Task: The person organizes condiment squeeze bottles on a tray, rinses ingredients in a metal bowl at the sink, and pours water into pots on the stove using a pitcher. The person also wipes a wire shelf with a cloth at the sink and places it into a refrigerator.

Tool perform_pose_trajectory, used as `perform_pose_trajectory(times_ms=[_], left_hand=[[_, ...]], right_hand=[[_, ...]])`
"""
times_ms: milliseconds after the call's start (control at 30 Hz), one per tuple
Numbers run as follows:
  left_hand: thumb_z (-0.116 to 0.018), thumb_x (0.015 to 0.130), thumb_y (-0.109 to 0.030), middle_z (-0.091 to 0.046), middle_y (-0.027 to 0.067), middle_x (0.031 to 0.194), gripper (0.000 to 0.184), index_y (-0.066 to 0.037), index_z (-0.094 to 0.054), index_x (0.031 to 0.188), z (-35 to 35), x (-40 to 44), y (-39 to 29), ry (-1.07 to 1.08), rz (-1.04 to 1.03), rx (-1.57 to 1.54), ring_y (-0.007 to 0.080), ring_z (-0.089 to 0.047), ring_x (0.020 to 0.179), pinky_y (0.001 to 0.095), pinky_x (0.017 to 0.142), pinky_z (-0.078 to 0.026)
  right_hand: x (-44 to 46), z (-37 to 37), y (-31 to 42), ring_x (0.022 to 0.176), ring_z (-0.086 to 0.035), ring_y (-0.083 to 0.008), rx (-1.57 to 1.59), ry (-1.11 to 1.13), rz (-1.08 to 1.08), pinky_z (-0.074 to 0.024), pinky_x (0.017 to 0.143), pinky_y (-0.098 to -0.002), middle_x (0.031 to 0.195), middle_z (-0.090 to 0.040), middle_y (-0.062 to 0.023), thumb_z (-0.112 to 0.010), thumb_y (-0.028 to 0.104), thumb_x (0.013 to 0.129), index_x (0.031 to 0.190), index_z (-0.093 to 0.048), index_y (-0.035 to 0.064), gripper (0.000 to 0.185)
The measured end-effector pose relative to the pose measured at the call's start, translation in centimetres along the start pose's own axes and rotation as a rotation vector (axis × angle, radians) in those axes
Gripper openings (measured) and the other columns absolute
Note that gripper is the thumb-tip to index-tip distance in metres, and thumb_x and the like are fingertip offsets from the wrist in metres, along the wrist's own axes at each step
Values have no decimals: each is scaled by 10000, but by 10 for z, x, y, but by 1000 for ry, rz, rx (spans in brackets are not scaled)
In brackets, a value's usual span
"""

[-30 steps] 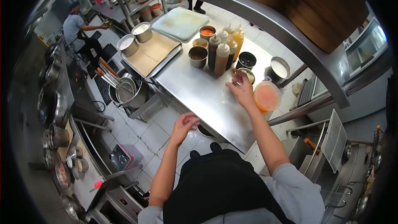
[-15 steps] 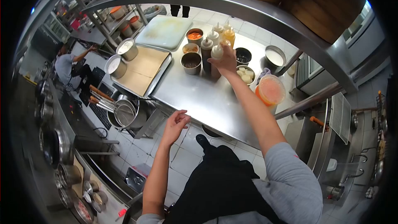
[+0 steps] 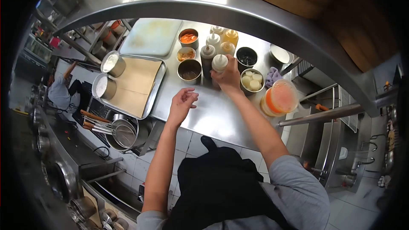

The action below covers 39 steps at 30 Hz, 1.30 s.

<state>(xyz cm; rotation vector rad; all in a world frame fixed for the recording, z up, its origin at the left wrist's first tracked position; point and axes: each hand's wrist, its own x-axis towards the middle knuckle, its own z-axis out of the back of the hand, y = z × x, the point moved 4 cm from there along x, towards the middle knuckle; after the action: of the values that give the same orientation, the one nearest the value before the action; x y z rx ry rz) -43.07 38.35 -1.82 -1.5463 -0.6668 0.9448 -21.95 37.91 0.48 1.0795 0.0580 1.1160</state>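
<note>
My right hand (image 3: 228, 76) is wrapped round a squeeze bottle (image 3: 219, 63) with a white nozzle cap; the fingers hide much of its body. A dark sauce bottle (image 3: 207, 57) stands just left of it, with several more squeeze bottles, among them a yellow one (image 3: 231, 36), behind. Nothing is in my left hand (image 3: 182, 104), which hovers over the front edge of the steel table (image 3: 208, 119) with loosely bent fingers apart. Beside the bottles are a metal pot of dark liquid (image 3: 189, 71), a pot of pale round pieces (image 3: 251, 81) and a pot of black contents (image 3: 246, 57).
A lidded orange tub (image 3: 279, 98) and a purple cloth (image 3: 273, 76) sit at the right. At left are a paper-lined tray (image 3: 147, 96), a cutting board (image 3: 152, 37) and strainers (image 3: 123, 134). A steel shelf (image 3: 204, 4) crosses overhead. A person (image 3: 63, 89) is at far left.
My right hand has drawn the squeeze bottle slightly nearer, still gripping it. My left hand has moved up and forward to the table's edge. The whole view has shifted a little.
</note>
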Motion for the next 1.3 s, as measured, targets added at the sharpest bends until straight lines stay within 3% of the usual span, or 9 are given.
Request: perform_pose_trajectory(times_ms=[200,467,667,733,800,933,1000,1133,1300], left_hand=[[-635,828,-157,-620,89,947,387,18,-509,1150,-4,42,-16,-66,-166,2,147,-593,879,269,690,-507],[-796,659,-272,-553,209,1116,754,32,-431,1245,-39,122,-59,-247,-494,503,309,-550,1039,375,857,-456],[-822,585,-243,-583,208,1032,647,26,-495,1074,-50,138,-49,-254,-514,498,356,-560,984,394,853,-454],[-794,602,-203,-587,204,1018,627,11,-487,1104,-53,132,-48,-290,-577,566,363,-574,948,399,829,-467],[-765,627,-204,-590,207,1015,608,-5,-474,1123,-55,118,-46,-254,-483,596,370,-588,913,407,805,-478],[-739,632,-209,-591,196,1001,613,-2,-459,1136,-52,90,-35,-143,-546,417,345,-599,903,388,803,-471],[-738,632,-202,-586,198,1001,616,1,-455,1140,-52,80,-26,-125,-521,412,347,-595,909,385,808,-467],[-747,631,-148,-614,153,943,585,-3,-459,1120,-55,52,-21,-239,-587,422,283,-618,879,352,798,-468],[-744,631,-141,-613,157,946,582,6,-465,1119,-55,48,-11,-252,-460,365,294,-607,895,359,806,-462]], right_hand=[[-26,16,-6,963,-542,-343,-41,27,-125,-454,819,-424,1053,-490,-159,-763,207,613,1153,-363,70,686],[-71,85,-7,965,-530,-338,-216,-89,-115,-445,828,-403,1035,-497,-165,-774,212,602,1100,-435,38,627],[-44,137,10,975,-577,-216,257,-172,-232,-468,846,-317,1086,-565,-125,-757,194,717,1127,-501,7,519],[-4,141,21,948,-589,-195,169,-61,-308,-487,827,-320,1050,-594,-110,-747,165,731,1114,-530,7,468],[35,120,4,934,-606,-178,130,63,-108,-505,799,-302,1001,-623,-117,-754,200,732,1106,-547,-18,480],[84,59,-20,958,-613,-255,-294,517,-165,-483,821,-324,1037,-625,-186,-813,445,594,1131,-550,-43,771],[94,31,-35,991,-603,-272,-179,634,-128,-465,848,-316,1068,-614,-201,-819,463,575,1192,-510,-26,845],[96,22,-18,1053,-577,-316,-217,620,-86,-447,891,-345,1089,-605,-213,-834,475,533,1248,-443,-17,952],[91,8,-32,1024,-587,-345,-294,655,-98,-455,886,-353,1056,-610,-233,-814,357,590,1184,-447,3,782]])
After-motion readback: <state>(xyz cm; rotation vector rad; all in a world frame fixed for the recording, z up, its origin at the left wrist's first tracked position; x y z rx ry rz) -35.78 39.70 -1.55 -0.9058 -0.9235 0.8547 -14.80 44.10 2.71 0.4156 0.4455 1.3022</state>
